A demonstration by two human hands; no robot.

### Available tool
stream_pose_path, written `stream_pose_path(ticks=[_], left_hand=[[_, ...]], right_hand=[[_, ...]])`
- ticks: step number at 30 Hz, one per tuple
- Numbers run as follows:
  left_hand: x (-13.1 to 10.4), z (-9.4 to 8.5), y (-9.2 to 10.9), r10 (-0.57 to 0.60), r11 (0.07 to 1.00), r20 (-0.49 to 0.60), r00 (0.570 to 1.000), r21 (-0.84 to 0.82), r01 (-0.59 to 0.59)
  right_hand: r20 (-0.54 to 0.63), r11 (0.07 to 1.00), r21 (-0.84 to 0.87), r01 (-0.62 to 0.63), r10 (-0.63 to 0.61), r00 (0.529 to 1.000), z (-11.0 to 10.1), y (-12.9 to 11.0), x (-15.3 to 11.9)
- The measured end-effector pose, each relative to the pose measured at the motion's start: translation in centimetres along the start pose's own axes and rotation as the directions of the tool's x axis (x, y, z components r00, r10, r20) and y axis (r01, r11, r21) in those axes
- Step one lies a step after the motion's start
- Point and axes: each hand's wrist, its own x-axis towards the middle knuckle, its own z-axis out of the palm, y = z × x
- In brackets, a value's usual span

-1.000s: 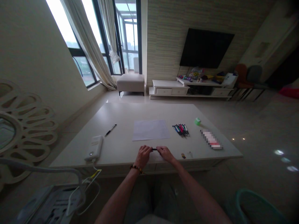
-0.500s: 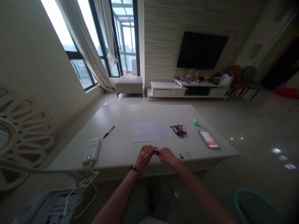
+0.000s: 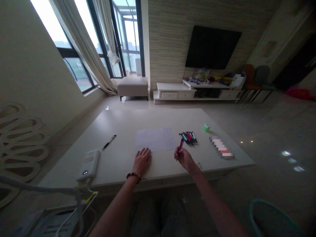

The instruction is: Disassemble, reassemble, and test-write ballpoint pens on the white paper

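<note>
My left hand (image 3: 142,161) lies flat, its fingertips on the near left corner of a white sheet of paper (image 3: 155,138). In my right hand (image 3: 184,158) is a purple pen (image 3: 181,144), gripped in a writing hold with its tip pointing down, just off the paper's near right corner. Whether the tip touches the table cannot be made out. Beyond that hand lies a bunch of several pens (image 3: 189,137) in mixed colours. A single black and silver pen (image 3: 109,142) rests apart on the left side of the table.
A white power bank-like box (image 3: 90,163) with a cable sits at the table's left edge. On the right are a small green cube-shaped item (image 3: 206,127) and a blurred-out pink and white object (image 3: 221,147). A teal bin (image 3: 251,210) stands on the floor at lower right.
My hands, together over the near table edge before, have parted. The left has moved left and flattened onto the paper's edge; the right has moved right and up with the pen upright.
</note>
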Motion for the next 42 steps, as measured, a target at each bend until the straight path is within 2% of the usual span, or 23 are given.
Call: stream_pose_path(ticks=[3, 7, 10, 19, 25, 31, 38, 42], left_hand=[[0.0, 0.0, 0.1, -0.005, 1.000, -0.020, 1.000, -0.002, 0.005], [0.2, -0.2, 0.2, -0.005, 1.000, -0.037, 0.999, -0.004, 0.005], [0.4, -0.4, 0.3, 0.004, 1.000, -0.034, 0.999, 0.004, -0.004], [0.8, -0.3, -0.1, 0.035, 0.999, -0.042, 0.999, 0.033, -0.034], [1.0, -0.1, -0.6, 0.068, 0.993, 0.004, 0.998, 0.094, -0.068], [1.2, -0.1, -0.8, 0.089, 0.989, 0.027, 0.996, 0.115, -0.091], [1.2, 0.1, -0.9, 0.062, 0.994, 0.044, 0.997, 0.087, -0.066], [1.2, 0.2, -0.9, 0.071, 0.993, 0.035, 0.997, 0.091, -0.073]], right_hand=[[0.128, 0.984, 0.161, -0.081, 0.060, 0.990, 0.6, -2.5, 1.5], [0.256, 0.973, 0.182, -0.141, 0.091, 0.962, 1.2, -5.5, 3.9], [0.298, 0.971, 0.184, -0.149, 0.090, 0.950, 1.6, -6.7, 6.3], [0.316, 0.987, 0.146, -0.067, 0.017, 0.948, 1.8, -8.3, 17.1], [0.135, 0.997, -0.072, 0.030, -0.020, 0.991, 0.7, -6.9, 22.5], [0.071, 0.975, -0.219, 0.037, -0.022, 0.997, -0.1, -5.7, 24.7], [0.100, 0.982, -0.188, 0.013, 0.006, 0.995, -0.4, -4.4, 25.6], [0.139, 0.989, -0.143, -0.021, 0.042, 0.989, -0.9, -4.6, 25.7]])
